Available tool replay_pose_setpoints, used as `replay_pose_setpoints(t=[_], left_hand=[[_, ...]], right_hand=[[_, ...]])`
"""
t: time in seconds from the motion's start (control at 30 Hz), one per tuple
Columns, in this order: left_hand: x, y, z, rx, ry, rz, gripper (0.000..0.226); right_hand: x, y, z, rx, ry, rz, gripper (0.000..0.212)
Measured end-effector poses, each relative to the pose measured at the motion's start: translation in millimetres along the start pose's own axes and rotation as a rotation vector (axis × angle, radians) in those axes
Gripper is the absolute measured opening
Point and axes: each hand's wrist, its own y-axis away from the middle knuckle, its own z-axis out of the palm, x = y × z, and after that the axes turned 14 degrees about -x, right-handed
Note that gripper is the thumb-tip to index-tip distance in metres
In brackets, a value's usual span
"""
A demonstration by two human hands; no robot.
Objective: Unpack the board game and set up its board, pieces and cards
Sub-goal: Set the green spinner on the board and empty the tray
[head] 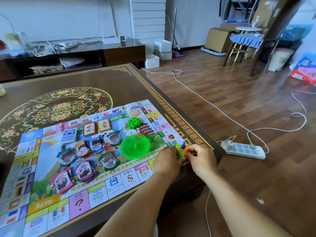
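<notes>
The printed paper game board (71,170) lies flat at the table's (119,86) right near corner, money stacks gathered centrally to keep the track clear. My right hand (200,157) pinches a small orange plastic pawn (186,149) over the corner square; my left hand (166,159), fingers curled, steadies the green pawns (178,148) beside the green plastic spinner dish (135,145).

Board: paper game board (95,192) lies flat on a dark patterned table (71,86).
Centre: card stacks (82,149), green dish (135,145), green houses (135,122).
Hands: left hand (166,159) and right hand (201,157) meet at the board's corner, right fingers pinching an orange pawn (186,150); blue pawn (183,144) just beside.
</notes>
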Motion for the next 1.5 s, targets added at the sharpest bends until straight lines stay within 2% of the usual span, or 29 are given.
replay_pose_setpoints(t=[0.3, 0.6, 0.83, 0.97, 1.07, 1.17, 1.3, 1.37, 1.5], left_hand=[[8, -3, 3, 0.065, 0.049, -0.074, 0.026], [10, -6, 7, 0.064, 0.044, -0.1, 0.028], [7, 0, 5, 0.037, 0.14, -0.083, 0.035], [-1, 13, -2, 0.077, 0.193, -0.055, 0.026], [-13, 23, -12, 0.161, 0.146, -0.042, 0.023], [-28, 29, -23, 0.228, 0.044, -0.067, 0.029], [-52, 34, -34, 0.227, -0.111, -0.13, 0.043], [-62, 34, -36, 0.186, -0.192, -0.127, 0.05], [-73, 33, -37, 0.108, -0.271, -0.133, 0.058]], right_hand=[[2, -4, -8, -0.08, 0.059, 0.011, 0.021], [3, -6, -7, -0.08, 0.085, 0.037, 0.019], [1, -5, -14, -0.14, -0.075, 0.053, 0.033], [-5, 0, -20, -0.084, -0.144, 0.085, 0.042], [-22, 8, -22, 0.005, -0.167, 0.036, 0.033], [-46, 18, -18, 0.025, -0.149, -0.044, 0.026], [-75, 24, -3, 0.028, -0.114, -0.139, 0.031], [-85, 26, 2, 0.002, -0.117, -0.139, 0.034], [-101, 31, 20, -0.174, -0.081, -0.129, 0.044]])
